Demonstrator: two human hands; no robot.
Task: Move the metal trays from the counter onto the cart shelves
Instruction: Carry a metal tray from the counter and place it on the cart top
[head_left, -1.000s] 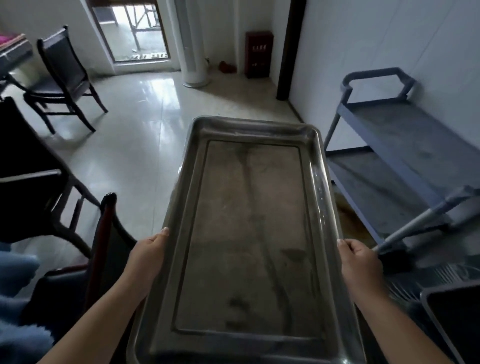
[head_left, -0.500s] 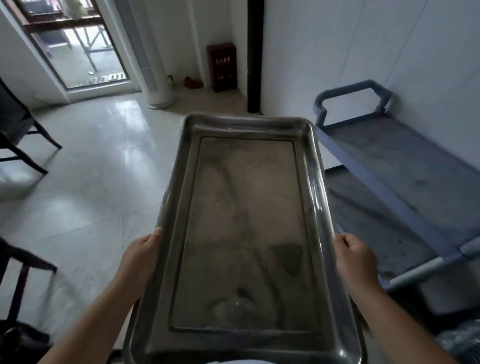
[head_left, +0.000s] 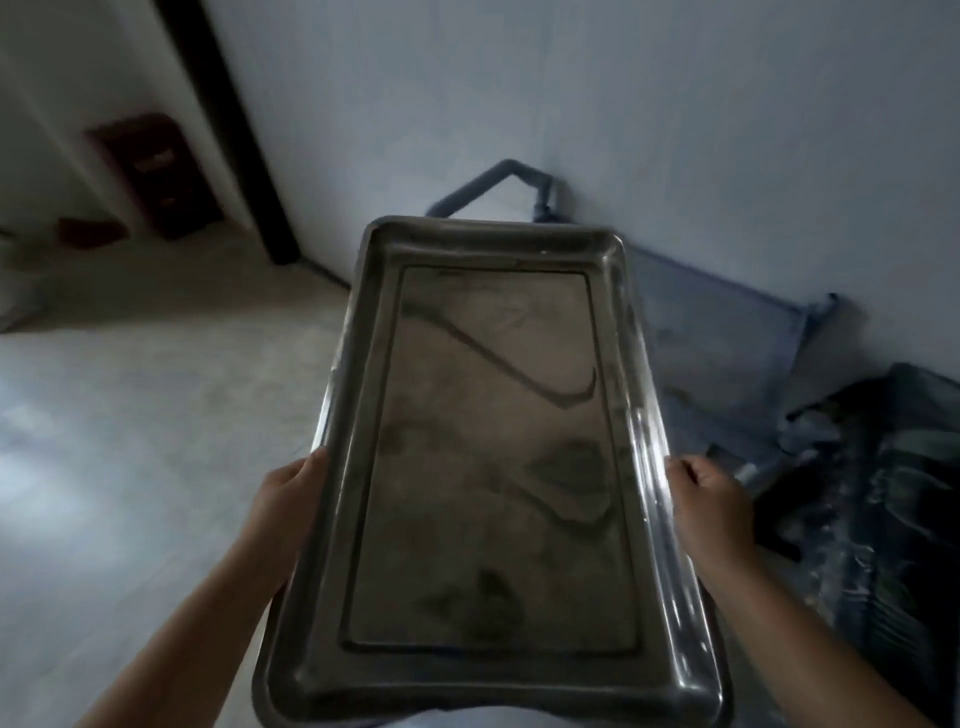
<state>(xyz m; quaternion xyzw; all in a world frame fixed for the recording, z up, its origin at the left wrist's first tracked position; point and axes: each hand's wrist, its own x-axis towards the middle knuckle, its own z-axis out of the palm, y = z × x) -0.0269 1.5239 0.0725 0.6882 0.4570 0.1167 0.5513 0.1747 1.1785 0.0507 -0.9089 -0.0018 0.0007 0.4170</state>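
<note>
A long, empty metal tray (head_left: 488, 467) fills the middle of the view, held level in the air with its short end pointing away from me. My left hand (head_left: 288, 501) grips its left rim and my right hand (head_left: 714, 506) grips its right rim, both about halfway along. Behind and to the right of the tray stands the blue-grey cart (head_left: 727, 343) against the wall, its top shelf bare and its handle (head_left: 498, 179) showing above the tray's far edge. The tray hides the cart's left part and lower shelves.
A dark crumpled plastic bag or sheet (head_left: 893, 499) lies at the right, next to the cart. A dark door post (head_left: 234, 135) and a dark red box (head_left: 156, 171) stand at the far left wall. Pale tiled floor (head_left: 130, 441) spreads to the left.
My view has swung right and the picture has darkened. The tray, still in both hands, now points at the cart, which sits directly behind it instead of off to the right.
</note>
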